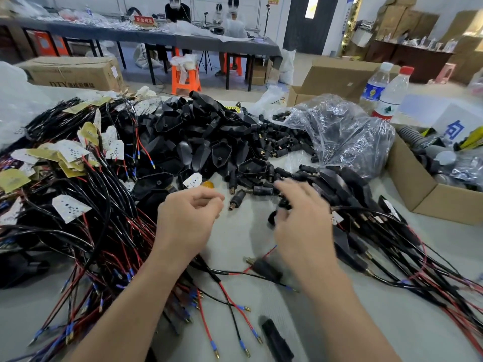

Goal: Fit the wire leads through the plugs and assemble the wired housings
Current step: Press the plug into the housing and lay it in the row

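You are holding both hands over the table (235,239) in the middle of the frame. Your left hand (188,220) is curling its fingers in, with the thumb meeting the first finger. I cannot tell if they are pinching anything. Your right hand (303,220) is blurry and is spreading its fingers over a black plug (273,218). I cannot tell if they are gripping it.

More plugs (274,150), small and black with gold tips, are lying in a heap just above your right hand. The heap is spilling out of a clear bag (339,131) at the upper right. The housings (198,131), black shells, are sitting in a big pile at the top middle, touching the plugs.

The wires (91,231), red and black with white tags, are lying in a thick tangle on the left, passing under your left wrist. Wired housings (392,257) are lying in a bunch on the right. One wired plug (264,269) is lying between your arms, low in the middle.

A box (418,189) is sitting at the right edge. Two bottles (392,95) are standing behind the bag.
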### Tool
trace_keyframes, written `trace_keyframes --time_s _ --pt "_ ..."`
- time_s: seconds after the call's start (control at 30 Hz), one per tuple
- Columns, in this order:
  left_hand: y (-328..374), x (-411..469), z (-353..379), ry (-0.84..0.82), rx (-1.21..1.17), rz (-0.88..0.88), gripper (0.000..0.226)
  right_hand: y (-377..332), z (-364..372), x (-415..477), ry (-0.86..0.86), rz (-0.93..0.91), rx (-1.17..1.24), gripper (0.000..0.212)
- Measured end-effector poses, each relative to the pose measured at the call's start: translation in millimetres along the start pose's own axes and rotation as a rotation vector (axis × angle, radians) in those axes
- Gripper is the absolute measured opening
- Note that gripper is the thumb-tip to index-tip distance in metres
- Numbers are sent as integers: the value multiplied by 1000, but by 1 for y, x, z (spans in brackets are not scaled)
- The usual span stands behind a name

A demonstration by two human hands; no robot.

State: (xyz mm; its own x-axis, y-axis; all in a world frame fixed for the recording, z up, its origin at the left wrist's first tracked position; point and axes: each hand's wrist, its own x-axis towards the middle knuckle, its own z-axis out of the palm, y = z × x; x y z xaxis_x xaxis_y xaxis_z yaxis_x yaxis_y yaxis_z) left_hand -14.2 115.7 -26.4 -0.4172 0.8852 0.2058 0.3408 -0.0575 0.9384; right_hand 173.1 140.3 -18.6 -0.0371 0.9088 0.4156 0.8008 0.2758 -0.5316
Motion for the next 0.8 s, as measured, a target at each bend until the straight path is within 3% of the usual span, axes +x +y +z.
trace_keyframes --time_s 0.07,0.17,0.27,0.33,0.43,0.53,0.67,0.8 --pt "-2 -6 3 28 340 171 19 -10 15 -9 -85 -82 21 51" --pt "-3 -14 6 52 628 251 31 -16 31 -16 -195 -164 47 37" --pt "-4 -12 2 74 913 250 40 -14 35 -17 -251 -156 41 34" --pt "-5 -8 -8 73 1075 161 43 -11 36 -18 -254 -171 28 28" --pt "-8 -5 -15 -9 970 38 45 -11 39 -19 -253 -207 -20 24" --pt "-7 -6 -12 -86 835 95 59 -12 39 -19 -276 -220 -30 28" --pt "0 -7 -14 69 621 161 71 -19 34 -20 -245 -187 62 28" --pt "13 -10 -12 176 370 207 50 -27 29 -24 -221 -104 186 20"
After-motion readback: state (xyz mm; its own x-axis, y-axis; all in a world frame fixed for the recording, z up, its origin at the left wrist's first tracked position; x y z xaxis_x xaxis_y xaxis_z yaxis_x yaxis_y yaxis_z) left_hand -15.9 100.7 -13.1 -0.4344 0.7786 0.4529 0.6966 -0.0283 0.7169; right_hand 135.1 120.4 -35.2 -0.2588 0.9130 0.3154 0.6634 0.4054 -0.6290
